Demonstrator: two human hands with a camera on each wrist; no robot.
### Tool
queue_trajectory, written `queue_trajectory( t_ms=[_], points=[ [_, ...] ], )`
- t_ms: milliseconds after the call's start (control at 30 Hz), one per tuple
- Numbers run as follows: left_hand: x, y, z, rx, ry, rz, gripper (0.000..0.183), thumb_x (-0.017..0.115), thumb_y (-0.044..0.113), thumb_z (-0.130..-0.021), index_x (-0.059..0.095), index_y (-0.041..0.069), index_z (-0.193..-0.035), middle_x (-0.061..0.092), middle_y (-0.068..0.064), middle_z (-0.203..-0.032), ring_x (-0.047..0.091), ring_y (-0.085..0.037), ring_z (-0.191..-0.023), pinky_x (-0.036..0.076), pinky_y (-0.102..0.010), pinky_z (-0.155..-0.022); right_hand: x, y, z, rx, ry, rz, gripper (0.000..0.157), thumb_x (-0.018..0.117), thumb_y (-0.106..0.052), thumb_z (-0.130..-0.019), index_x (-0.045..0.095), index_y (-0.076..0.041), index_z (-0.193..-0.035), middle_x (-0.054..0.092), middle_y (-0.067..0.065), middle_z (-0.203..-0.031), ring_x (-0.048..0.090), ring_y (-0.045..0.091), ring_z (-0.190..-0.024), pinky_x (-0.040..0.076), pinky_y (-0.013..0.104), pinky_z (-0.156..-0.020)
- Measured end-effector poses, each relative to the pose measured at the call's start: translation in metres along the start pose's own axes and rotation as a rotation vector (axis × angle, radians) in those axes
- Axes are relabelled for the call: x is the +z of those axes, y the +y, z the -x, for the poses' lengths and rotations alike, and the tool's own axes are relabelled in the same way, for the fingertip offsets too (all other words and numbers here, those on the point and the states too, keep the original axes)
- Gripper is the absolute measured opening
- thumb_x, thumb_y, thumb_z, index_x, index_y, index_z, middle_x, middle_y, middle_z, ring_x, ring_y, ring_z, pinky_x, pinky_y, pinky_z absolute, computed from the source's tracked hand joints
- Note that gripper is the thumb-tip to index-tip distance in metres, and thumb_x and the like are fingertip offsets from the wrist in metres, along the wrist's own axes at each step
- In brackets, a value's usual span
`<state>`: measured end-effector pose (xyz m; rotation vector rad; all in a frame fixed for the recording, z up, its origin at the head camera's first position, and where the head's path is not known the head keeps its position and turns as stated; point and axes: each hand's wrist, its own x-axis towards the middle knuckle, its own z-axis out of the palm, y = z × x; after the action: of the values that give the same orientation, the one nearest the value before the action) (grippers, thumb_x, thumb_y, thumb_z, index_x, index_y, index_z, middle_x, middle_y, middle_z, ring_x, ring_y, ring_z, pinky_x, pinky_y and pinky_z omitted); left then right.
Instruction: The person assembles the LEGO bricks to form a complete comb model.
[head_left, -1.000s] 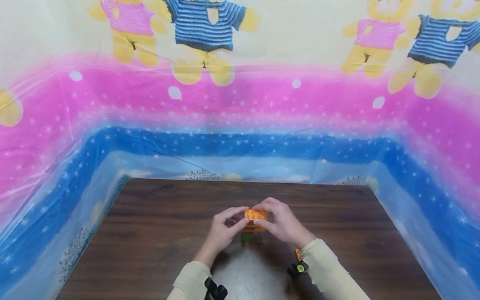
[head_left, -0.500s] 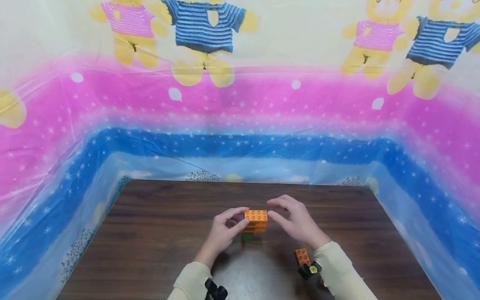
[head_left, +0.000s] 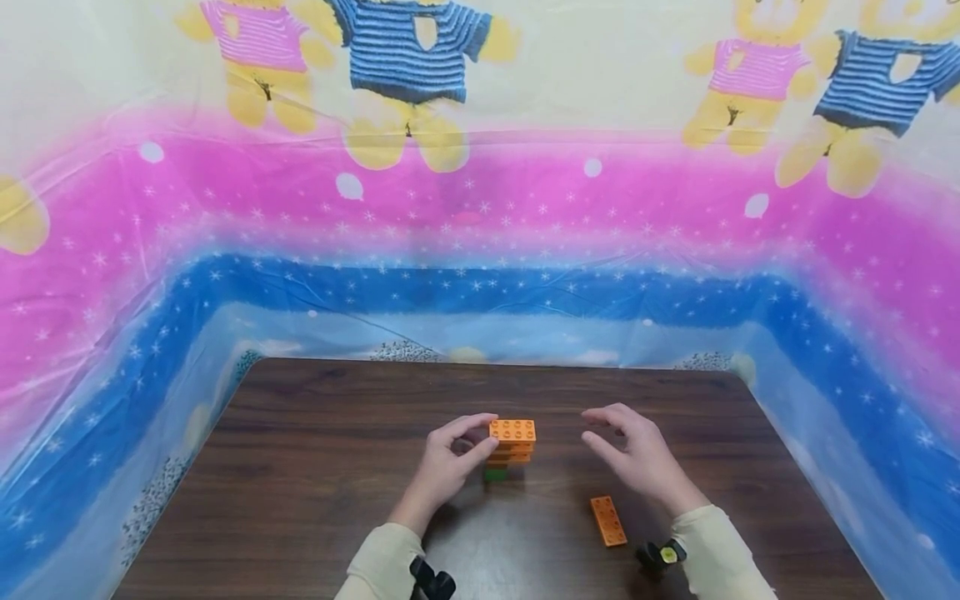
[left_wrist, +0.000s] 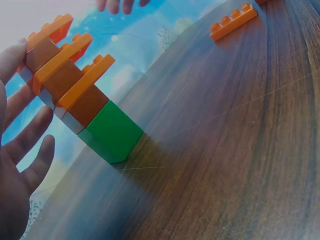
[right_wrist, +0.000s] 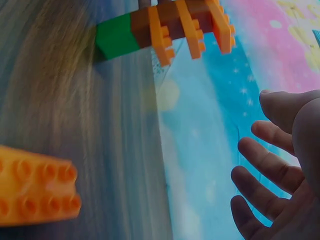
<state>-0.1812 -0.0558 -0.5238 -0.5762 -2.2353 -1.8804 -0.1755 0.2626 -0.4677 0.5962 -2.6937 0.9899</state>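
Observation:
A tower of toy building bricks stands upright on the table. At its base is a green block, with brown bricks and overhanging orange bricks alternating above. My left hand pinches the left end of the tower's top between thumb and index finger, the other fingers spread beside it in the left wrist view. Off to the tower's right, my right hand hovers with nothing in it, fingers loosely bent. Below that hand a loose orange brick lies studs up on the table.
The dark wooden table ends at a back edge against a printed cloth with bears, which also rises on both sides. Another orange piece peeks in at the top right corner of the left wrist view.
My right hand has let go of the tower's top orange brick and moved right, uncovering the loose orange brick on the table. My left hand has stayed on the tower.

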Motion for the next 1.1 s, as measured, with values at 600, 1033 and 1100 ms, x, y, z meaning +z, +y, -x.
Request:
queue_trajectory(
  t_ms=[600, 1033, 1100],
  points=[
    [-0.001, 0.002, 0.002, -0.035, -0.007, 0.007, 0.035, 0.078, 0.022, -0.098, 0.074, 0.015, -0.132, 0.074, 0.002, -0.122, 0.068, -0.015, -0.098, 0.058, -0.038, -0.086, -0.002, 0.029, 0.056, 0.137, -0.057, 0.049, 0.03, 0.074, -0.032, -0.1, 0.074, -0.015, -0.125, 0.072, -0.001, -0.119, 0.07, 0.023, -0.108, 0.059, 0.049, -0.087],
    [-0.001, 0.002, 0.001, -0.005, -0.001, 0.011, 0.034, 0.077, 0.02, -0.098, 0.074, 0.013, -0.131, 0.075, 0.0, -0.12, 0.068, -0.013, -0.096, 0.058, -0.038, -0.084, -0.004, 0.042, 0.085, 0.293, -0.135, 0.087, 0.034, 0.078, -0.039, -0.096, 0.075, -0.02, -0.124, 0.072, -0.005, -0.118, 0.068, 0.017, -0.11, 0.057, 0.047, -0.092],
    [-0.001, 0.001, 0.001, -0.004, -0.002, 0.01, 0.034, 0.077, 0.02, -0.098, 0.074, 0.012, -0.131, 0.075, 0.001, -0.12, 0.068, -0.013, -0.096, 0.058, -0.038, -0.084, -0.004, 0.043, 0.089, 0.31, -0.15, 0.076, 0.035, 0.078, -0.043, -0.095, 0.075, -0.022, -0.123, 0.071, -0.006, -0.117, 0.068, 0.016, -0.109, 0.057, 0.044, -0.091]
  ],
)
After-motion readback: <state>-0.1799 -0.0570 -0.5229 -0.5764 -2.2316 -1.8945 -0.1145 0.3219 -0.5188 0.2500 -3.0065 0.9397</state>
